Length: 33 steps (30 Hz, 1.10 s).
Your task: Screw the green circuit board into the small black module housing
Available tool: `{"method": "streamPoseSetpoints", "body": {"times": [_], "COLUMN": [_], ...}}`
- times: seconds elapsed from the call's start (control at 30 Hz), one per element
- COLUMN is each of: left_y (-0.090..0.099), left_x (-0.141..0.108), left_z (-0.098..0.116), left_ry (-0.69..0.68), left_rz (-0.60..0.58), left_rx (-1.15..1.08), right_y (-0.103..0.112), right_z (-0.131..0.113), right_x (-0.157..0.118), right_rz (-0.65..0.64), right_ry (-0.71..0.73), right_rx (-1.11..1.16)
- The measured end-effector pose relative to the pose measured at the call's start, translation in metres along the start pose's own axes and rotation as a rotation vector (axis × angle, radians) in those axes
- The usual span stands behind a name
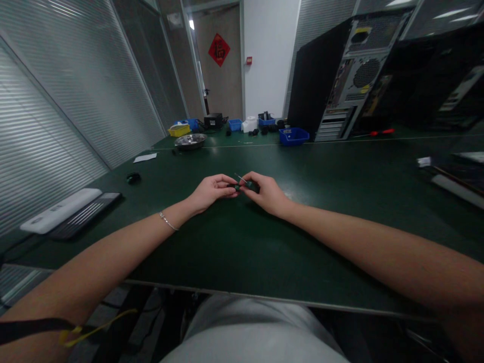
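Both hands meet over the middle of the dark green table (257, 262). My left hand (214, 190) pinches a small dark and green piece (237, 187) between thumb and fingers. Close against it on the right, my right hand (266, 190) has its fingers closed around a small tool with a thin metal shaft (240, 177) that points up and to the left. The tool's dark handle lies partly hidden in the fingers. What exactly the small piece is cannot be made out. A thin bracelet (168, 222) circles my left wrist.
A computer tower (319, 75) stands at the back right, beside a blue bin (294, 136). Far back are a metal dish (190, 141), a yellow tray (179, 131) and small dark parts. A black mouse (133, 177) and keyboard (88, 214) lie left.
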<state>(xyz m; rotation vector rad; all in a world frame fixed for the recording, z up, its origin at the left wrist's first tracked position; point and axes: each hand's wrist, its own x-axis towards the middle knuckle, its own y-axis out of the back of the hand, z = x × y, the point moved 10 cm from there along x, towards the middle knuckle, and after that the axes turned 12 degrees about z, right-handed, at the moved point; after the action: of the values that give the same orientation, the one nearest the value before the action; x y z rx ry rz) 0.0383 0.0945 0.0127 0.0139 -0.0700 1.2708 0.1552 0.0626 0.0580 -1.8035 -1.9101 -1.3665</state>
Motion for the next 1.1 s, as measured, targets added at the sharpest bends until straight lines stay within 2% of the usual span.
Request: {"method": "streamPoseSetpoints", "body": {"times": [0.17, 0.4, 0.63, 0.87, 0.93, 1.0, 1.03, 1.1], "left_y": [0.000, -0.003, -0.007, -0.009, 0.003, 0.035, 0.062, 0.137], "left_x": [-0.001, -0.002, -0.003, -0.006, 0.001, 0.014, 0.020, 0.023], "left_z": [0.005, 0.006, 0.005, 0.015, 0.023, 0.039, 0.049, 0.067], "left_ry": [-0.044, -0.081, -0.036, -0.092, -0.157, -0.261, -0.317, -0.392], "left_rz": [0.042, 0.031, 0.009, 0.021, 0.070, 0.199, 0.308, 0.642], "left_rx": [0.111, 0.175, 0.133, 0.112, 0.135, 0.132, 0.103, -0.016], "right_y": [-0.002, -0.003, -0.003, 0.002, 0.003, 0.003, 0.003, 0.001], "right_z": [-0.003, -0.006, -0.009, -0.006, -0.006, -0.005, -0.005, -0.006], "right_x": [0.000, 0.000, 0.000, 0.001, 0.002, 0.002, 0.002, 0.002], "right_rz": [-0.010, -0.021, 0.002, 0.035, 0.042, 0.039, 0.032, 0.012], "right_ry": [0.048, 0.104, 0.147, 0.140, 0.134, 0.129, 0.130, 0.130], "right_rx": [-0.073, -0.200, -0.212, -0.116, -0.101, -0.097, -0.099, -0.105]}}
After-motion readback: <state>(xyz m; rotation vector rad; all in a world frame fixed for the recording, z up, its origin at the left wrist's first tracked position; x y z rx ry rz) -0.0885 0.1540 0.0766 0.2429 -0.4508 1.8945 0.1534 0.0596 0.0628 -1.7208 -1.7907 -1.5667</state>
